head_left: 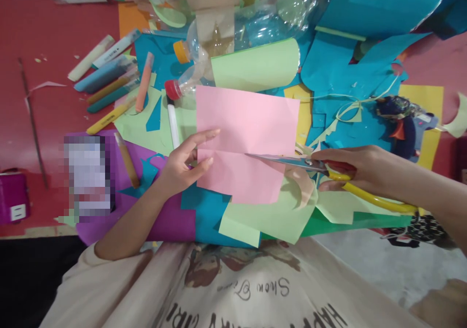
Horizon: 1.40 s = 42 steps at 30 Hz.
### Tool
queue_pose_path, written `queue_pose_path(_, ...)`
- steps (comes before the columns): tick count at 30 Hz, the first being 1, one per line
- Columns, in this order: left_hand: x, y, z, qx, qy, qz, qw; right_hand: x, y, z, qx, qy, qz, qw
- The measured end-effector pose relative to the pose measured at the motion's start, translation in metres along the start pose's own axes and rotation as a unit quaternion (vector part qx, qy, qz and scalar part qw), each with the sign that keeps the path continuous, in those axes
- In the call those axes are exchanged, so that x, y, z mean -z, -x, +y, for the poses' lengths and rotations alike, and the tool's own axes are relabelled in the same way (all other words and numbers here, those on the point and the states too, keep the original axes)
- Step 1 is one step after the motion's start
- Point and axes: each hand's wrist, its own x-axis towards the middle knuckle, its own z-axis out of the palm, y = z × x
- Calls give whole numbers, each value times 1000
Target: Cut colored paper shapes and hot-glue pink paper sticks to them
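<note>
Printed beige shirt (233, 289) nearest, below the table's (32, 45) near edge. Pink paper sheet (248, 118) held close to that edge's middle, above pale green paper (270, 216). Cut done from sheet's right edge to roughly mid-width, along a crease; left half uncut. Sheet plain, lightly creased. Left hand (182, 165) gripping its left edge; right hand (368, 165) wrapped round yellow-handled scissors (308, 163), blades at the slit.

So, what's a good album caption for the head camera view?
Right hand cuts a pink paper sheet with yellow-handled metal scissors; left hand steadies it.
</note>
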Motion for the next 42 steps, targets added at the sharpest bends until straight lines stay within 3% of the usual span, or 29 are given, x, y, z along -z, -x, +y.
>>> queue_pose_path(7,0,0,0,-2,-23,-1,1000,-1,6,4,-7,52,-4,999)
queue_pose_path(24,-1,2,1,-13,-17,-14,1000,5,-7,-9,-17,42,-21,999)
queue_pose_path(37,-1,2,0,-6,-5,-15,1000,1,-2,-10,10,121,31,992)
queue_pose_path(42,-2,2,0,5,3,-22,1000,1,-3,-12,-1,92,14,996)
